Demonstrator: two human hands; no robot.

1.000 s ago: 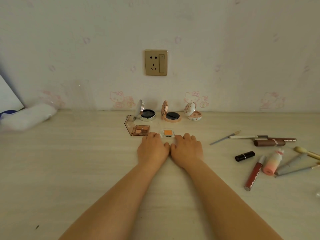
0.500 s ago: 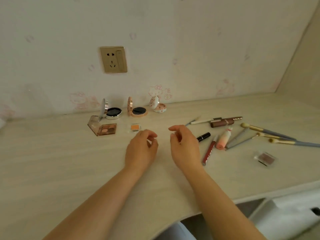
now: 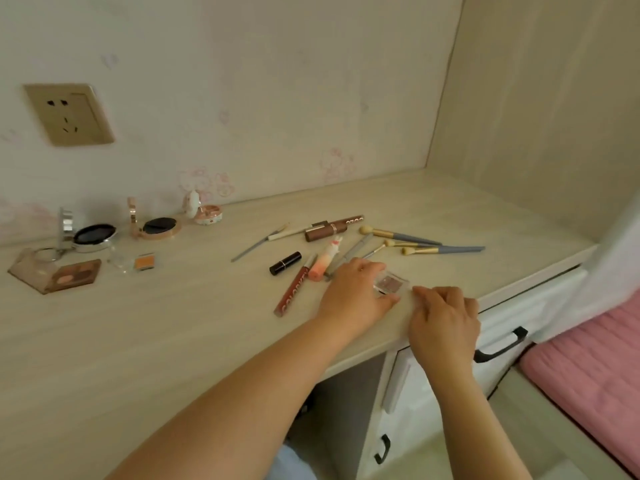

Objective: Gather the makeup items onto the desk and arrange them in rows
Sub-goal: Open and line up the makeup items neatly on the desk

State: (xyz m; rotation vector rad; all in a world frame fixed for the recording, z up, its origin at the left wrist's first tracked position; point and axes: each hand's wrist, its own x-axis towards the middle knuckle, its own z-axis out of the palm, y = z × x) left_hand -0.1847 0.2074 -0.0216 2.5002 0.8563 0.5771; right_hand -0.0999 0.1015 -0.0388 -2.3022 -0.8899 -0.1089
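Both bare forearms reach across the pale wood-grain desk (image 3: 138, 341) toward its front right edge. The left hand (image 3: 353, 296) curls its fingers and thumb around a small clear square eyeshadow case with a mauve pan (image 3: 391, 283). The right hand (image 3: 445, 323) rests just beside it with fingers bent, fingertips touching the case's near corner; whether it grips cannot be told. The open rose-gold compact (image 3: 157, 226) holds a black puff.

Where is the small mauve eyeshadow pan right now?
In the head view it lies on the desk near the front right edge, between the left hand and right hand: the small mauve eyeshadow pan, just right of the peach tube.
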